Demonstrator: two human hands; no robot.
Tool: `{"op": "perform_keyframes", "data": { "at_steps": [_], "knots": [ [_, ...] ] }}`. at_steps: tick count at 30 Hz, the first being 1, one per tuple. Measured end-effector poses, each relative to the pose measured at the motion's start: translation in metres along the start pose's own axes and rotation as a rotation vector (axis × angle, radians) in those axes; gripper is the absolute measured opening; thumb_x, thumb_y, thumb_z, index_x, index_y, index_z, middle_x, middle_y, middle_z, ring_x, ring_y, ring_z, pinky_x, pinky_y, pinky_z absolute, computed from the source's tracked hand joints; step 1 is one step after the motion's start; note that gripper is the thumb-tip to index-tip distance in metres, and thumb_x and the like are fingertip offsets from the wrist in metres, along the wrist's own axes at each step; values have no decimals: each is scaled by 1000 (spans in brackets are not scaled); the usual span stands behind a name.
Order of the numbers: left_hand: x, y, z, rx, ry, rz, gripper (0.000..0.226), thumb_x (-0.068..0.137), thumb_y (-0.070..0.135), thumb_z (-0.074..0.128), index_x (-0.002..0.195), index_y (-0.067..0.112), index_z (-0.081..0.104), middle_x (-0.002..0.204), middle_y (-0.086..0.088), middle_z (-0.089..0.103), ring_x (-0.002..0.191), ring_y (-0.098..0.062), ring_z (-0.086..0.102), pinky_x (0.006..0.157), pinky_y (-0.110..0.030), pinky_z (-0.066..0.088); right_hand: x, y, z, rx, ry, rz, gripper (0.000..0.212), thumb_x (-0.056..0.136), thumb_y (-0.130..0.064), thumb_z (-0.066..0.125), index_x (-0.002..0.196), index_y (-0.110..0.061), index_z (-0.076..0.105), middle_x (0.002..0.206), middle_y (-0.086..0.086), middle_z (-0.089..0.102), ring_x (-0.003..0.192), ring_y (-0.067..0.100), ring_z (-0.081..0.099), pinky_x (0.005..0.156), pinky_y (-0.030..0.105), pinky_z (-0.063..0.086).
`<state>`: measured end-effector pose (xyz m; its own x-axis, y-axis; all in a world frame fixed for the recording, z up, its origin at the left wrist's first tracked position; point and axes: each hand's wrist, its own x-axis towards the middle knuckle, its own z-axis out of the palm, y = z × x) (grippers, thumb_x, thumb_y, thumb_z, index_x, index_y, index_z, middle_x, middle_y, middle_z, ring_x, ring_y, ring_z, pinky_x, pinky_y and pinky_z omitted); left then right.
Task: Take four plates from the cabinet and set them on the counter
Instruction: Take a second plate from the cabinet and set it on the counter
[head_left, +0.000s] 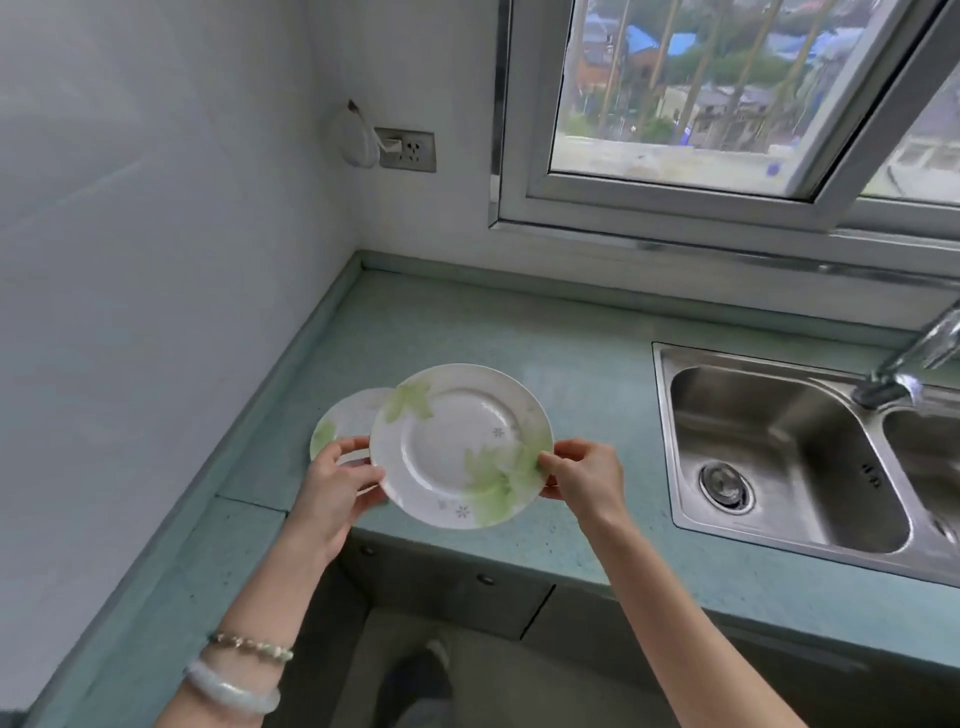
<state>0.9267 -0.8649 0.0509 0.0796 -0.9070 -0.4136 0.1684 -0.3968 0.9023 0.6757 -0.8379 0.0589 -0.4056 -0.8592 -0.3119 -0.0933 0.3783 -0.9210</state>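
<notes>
Both rims of the upper plate (460, 444) are pinched, one by the left hand (332, 488) and one by the right hand (584, 475), so that it is kept level above the counter (587, 374). A second plate (343, 421) lies beneath it, offset to the left, apparently on the counter. The two-sided hold is judged to allow controlled lowering onto the lower plate, clear of the sink (779, 447).

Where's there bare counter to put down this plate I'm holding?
Bare counter lies between the held plate and the sink, and back toward the wall under the window. The left corner patch is free too. It's crowded only where the second plate lies, behind your left hand.
</notes>
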Motion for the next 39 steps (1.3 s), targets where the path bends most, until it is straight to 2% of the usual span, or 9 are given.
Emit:
{"op": "perform_keyframes", "data": {
  "at_steps": [3,7,12,19,23,32,37,39],
  "knots": [
    [51,15,-4,32,5,-13,33,82,-12,56,102,13,57,95,-13,67,86,-24,64,70,-30,52,38,-10,26,3,5,21,24,81,2,62,61,-11,66,69,11,69,65,23,69,51,22,55],
    [130,39,-13,81,-9,-43,33,81,-14,56,100,13,57,94,-11,66,85,-22,64,70,-29,52,91,-25,69,-6,55,67,11,80,4,61,71,8,66,72,21,68,59,23,66,49,21,54],
    [224,57,-19,129,5,-58,32,82,-16,54,97,13,55,89,-11,64,80,-22,62,67,-28,51,159,-44,124,-5,48,103,19,80,2,63,65,-9,67,68,11,68,60,19,68,51,22,56],
    [316,51,-29,148,38,-85,33,79,-18,57,94,12,58,94,-10,65,86,-21,64,69,-27,52,238,-34,174,-50,65,172,9,79,0,64,81,-4,72,75,10,71,67,22,70,57,27,59],
    [355,37,-32,128,59,-145,32,80,-17,56,95,12,59,96,-9,66,87,-20,64,69,-26,52,273,-26,197,-73,62,212,14,82,0,64,73,-10,69,75,9,70,68,23,70,59,31,60],
    [406,14,-39,109,135,-229,36,80,-17,55,105,8,61,100,-10,66,93,-22,64,84,-35,53,312,-4,229,-106,53,304,8,83,-3,66,79,-9,70,80,10,71,70,26,71,65,40,61],
    [411,8,-40,114,145,-241,40,80,-18,55,114,4,59,105,-11,65,96,-23,63,81,-32,52,315,4,233,-110,69,335,6,83,-3,67,82,-7,71,82,9,70,71,24,70,65,39,61],
    [414,6,-41,125,143,-237,39,80,-17,56,111,5,60,104,-11,66,94,-22,64,79,-31,52,315,6,235,-116,60,340,11,83,-2,66,76,-10,70,81,9,70,71,24,70,65,40,61]
  ]
}}
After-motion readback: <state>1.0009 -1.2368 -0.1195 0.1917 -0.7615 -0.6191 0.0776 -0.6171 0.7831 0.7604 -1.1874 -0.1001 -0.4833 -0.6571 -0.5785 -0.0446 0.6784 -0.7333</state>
